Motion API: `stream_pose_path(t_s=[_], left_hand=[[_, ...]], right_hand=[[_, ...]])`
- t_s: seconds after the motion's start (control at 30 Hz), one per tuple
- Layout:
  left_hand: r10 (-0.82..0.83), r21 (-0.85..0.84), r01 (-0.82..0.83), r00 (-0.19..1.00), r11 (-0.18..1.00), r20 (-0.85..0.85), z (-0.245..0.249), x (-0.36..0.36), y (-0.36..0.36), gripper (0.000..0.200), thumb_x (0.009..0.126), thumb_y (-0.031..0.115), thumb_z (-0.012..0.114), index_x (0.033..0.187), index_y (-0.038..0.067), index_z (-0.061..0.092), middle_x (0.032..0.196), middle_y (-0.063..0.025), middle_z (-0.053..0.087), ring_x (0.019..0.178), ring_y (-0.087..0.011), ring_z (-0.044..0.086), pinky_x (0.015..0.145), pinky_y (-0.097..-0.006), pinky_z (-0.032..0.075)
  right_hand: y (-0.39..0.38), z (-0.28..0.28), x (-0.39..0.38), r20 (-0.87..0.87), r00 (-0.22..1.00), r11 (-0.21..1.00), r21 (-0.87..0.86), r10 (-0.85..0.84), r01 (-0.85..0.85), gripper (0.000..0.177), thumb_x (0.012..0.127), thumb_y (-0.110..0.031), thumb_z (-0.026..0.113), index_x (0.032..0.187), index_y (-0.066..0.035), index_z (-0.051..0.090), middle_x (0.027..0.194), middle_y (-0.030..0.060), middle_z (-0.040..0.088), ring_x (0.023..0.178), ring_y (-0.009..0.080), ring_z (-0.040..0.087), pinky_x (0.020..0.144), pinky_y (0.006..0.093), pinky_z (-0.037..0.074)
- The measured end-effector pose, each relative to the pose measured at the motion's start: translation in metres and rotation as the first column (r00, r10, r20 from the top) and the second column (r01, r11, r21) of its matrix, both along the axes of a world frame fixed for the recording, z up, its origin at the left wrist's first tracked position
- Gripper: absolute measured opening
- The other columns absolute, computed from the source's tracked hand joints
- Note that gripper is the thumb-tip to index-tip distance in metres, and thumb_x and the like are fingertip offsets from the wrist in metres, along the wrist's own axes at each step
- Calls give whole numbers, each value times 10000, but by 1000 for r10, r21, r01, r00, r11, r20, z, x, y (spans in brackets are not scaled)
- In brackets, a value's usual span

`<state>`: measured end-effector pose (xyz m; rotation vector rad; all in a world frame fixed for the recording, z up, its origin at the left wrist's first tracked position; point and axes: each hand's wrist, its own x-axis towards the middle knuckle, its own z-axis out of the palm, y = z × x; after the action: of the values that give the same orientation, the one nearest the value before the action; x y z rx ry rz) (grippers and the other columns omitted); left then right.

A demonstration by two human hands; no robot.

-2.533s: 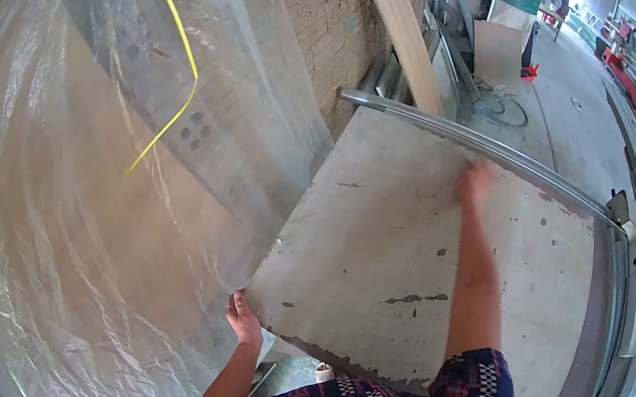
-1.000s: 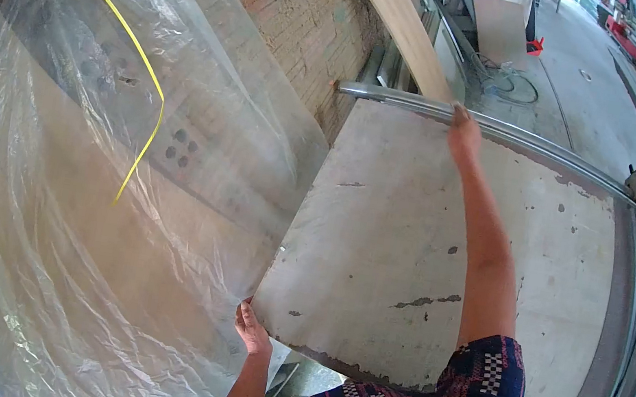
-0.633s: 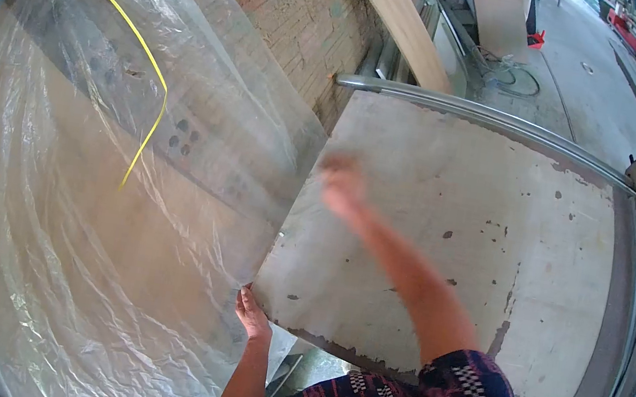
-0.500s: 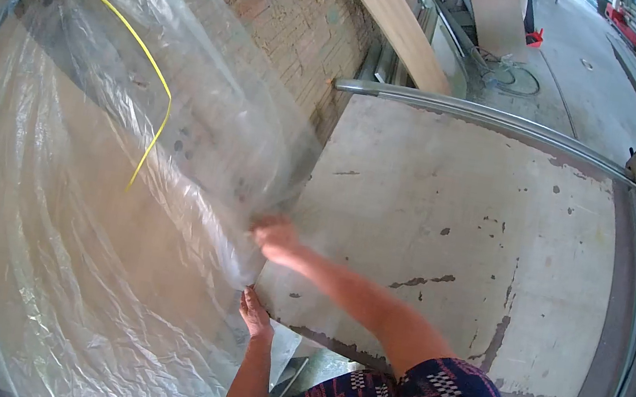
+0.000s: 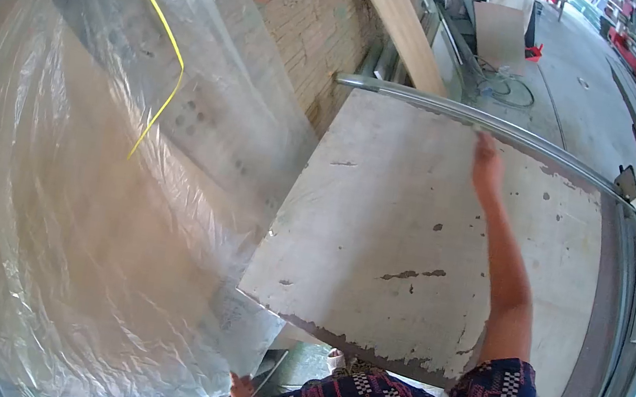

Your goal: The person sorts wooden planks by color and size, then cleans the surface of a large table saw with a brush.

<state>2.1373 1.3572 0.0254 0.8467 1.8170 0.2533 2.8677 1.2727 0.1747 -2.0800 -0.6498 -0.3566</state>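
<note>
Clear plastic sheeting [image 5: 73, 244] covers a broad tan surface on the left, with a yellow strap [image 5: 167, 28] lying curved across it. My left hand [image 5: 241, 391] is at the sheeting's lower edge, partly cut off by my sleeve, with a finger stretched out. Over the far part of a worn, pale board [image 5: 383, 200], near the metal rail, my right hand [image 5: 488, 162] is closed. A small pale tip shows at its fingers, too small to name. Dark chipped patches mark the board's surface and near edge.
A metal rail [image 5: 462, 112] runs along the board's far side, and more rails curve down the right. Beyond stand a wooden plank [image 5: 401, 26], metal lengths and a coiled cable [image 5: 507, 91]. Brickwork [image 5: 295, 22] shows behind the sheeting.
My right hand has moved from the sheeting's edge to the far right over the board. My left hand has moved down from the board's corner. The sheeting's near corner now lies flatter.
</note>
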Motion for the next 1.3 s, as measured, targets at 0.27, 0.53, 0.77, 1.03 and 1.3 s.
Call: stream_pose_path(t_s=[0.27, 0.53, 0.77, 1.03, 1.3], left_hand=[[-145, -76, 144, 989, 987, -16, -11, 4, -37, 674, 850, 620, 297, 1286, 122, 422, 1187, -126, 518, 1008, -287, 499, 704, -439, 443], [-239, 21, 238, 969, 971, 58, -3, -10, -29, 661, 849, 605, 309, 1281, 119, 426, 1176, -127, 523, 1000, -284, 504, 706, -433, 444], [-253, 72, 247, 962, 966, 99, -11, -66, -32, 650, 849, 593, 320, 1277, 117, 429, 1168, -128, 527, 994, -282, 508, 707, -428, 445], [-400, 76, 392, 898, 917, 184, -20, -35, -22, 637, 848, 578, 333, 1273, 114, 432, 1157, -129, 531, 986, -279, 513, 708, -423, 447], [-501, 70, 500, 833, 863, 234, -24, -1, -20, 625, 847, 564, 345, 1268, 112, 436, 1147, -131, 536, 979, -276, 517, 709, -418, 448]], right_hand=[[-33, -51, 5, 261, 941, 786, -525, -216, 327, 331, 873, -204, 441, 1175, -108, 535, 1307, 105, 444, 1225, 264, 385, 1032, 450, 245], [199, -106, -221, 262, 867, 889, 65, 424, -454, 222, 739, -49, 514, 934, -75, 616, 1050, 106, 586, 1058, 266, 495, 963, 439, 318], [231, -44, -480, -95, 498, 502, 291, 862, -814, 279, 886, -176, 488, 1142, -86, 553, 939, 118, 597, 895, 207, 561, 784, 321, 441], [114, -43, -282, -200, 872, 864, 349, 447, -363, 239, 899, -188, 450, 1046, -76, 602, 952, 139, 630, 873, 198, 587, 765, 369, 458], [-199, -27, -116, 145, 899, 883, -179, -413, 434, 347, 883, -159, 424, 1221, -108, 487, 1198, 133, 519, 1093, 320, 489, 891, 398, 417]])
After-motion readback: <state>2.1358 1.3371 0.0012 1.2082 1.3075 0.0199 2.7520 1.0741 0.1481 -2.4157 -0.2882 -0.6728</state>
